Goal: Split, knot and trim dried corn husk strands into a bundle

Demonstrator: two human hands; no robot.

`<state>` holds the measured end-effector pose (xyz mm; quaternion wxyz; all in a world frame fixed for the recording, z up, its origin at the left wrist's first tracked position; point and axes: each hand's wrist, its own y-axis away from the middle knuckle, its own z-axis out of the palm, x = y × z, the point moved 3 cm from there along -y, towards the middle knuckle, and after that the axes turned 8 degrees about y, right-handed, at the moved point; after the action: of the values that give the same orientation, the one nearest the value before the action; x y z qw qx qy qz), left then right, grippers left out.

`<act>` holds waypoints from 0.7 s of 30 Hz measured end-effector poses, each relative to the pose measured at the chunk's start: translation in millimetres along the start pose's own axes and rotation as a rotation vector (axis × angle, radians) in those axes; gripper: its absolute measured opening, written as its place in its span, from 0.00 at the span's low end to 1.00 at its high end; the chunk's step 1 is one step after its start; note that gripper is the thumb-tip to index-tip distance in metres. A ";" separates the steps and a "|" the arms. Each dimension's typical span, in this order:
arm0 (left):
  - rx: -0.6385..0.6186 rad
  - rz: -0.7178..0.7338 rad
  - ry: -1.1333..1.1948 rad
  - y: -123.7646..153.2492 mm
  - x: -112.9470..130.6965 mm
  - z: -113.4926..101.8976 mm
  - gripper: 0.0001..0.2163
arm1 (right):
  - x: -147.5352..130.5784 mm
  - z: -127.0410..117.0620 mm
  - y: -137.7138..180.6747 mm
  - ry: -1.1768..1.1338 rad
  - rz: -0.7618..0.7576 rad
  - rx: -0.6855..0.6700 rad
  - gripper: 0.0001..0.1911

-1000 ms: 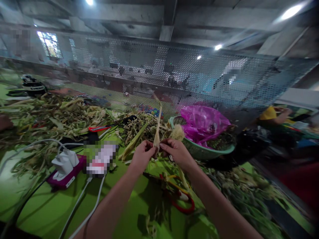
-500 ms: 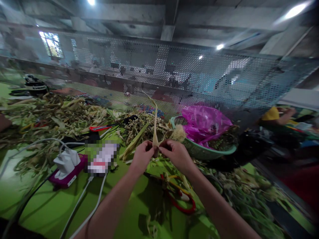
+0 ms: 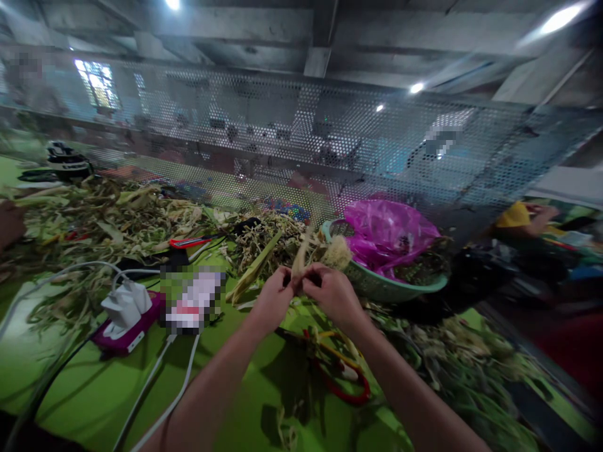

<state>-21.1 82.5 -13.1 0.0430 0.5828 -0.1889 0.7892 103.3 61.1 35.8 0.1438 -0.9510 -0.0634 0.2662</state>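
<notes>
My left hand (image 3: 277, 295) and my right hand (image 3: 332, 294) meet above the green table (image 3: 249, 383), thumbs and fingertips pinched together. Between them is a pale strip of dried corn husk (image 3: 300, 262), held at its lower end by both hands. Its upper part points up and is smeared by motion. Just left of my fingers a longer yellow-green husk (image 3: 257, 267) lies on the table. Below my right wrist lie scissors with red handles (image 3: 351, 395), partly covered by plant scraps.
Behind stands a perforated metal screen (image 3: 264, 138). At right is a green basin (image 3: 400, 290) with a purple plastic bag (image 3: 389, 235). Husks (image 3: 155, 213) heap at left, near a power strip (image 3: 127, 336), a blurred phone (image 3: 195, 301) and cables. Another person's hand (image 3: 10, 225) shows far left.
The husk strip stood tall and thin before; now its upper part is blurred and leans right. My hands stay nearly in place. The other person's hand at left has come further into view.
</notes>
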 end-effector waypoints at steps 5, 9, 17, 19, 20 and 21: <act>0.079 -0.073 0.141 0.8 5.8 0.6 0.09 | 7.9 -5.4 -3.9 -0.096 0.053 0.083 0.05; 0.204 -0.154 0.250 1.7 9.7 -5.6 0.09 | 14.0 -17.8 -9.0 -0.195 0.130 0.165 0.04; 0.322 -0.262 0.390 1.4 2.0 -14.1 0.13 | 14.1 -55.3 -8.1 -1.114 0.261 0.227 0.04; 0.324 -0.275 0.385 2.0 1.9 -14.3 0.14 | 12.9 -68.8 -8.7 -1.257 0.269 0.252 0.02; 0.322 -0.274 0.379 2.3 2.1 -14.2 0.13 | 12.2 -76.3 -8.9 -1.301 0.273 0.279 0.04; 0.319 -0.271 0.371 2.6 2.4 -14.1 0.13 | 11.2 -84.3 -8.6 -1.326 0.271 0.306 0.06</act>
<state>-35.3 84.6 -15.0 0.0898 0.4477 0.0288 0.8892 156.7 51.2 101.9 0.1729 -0.5562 0.0196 0.8126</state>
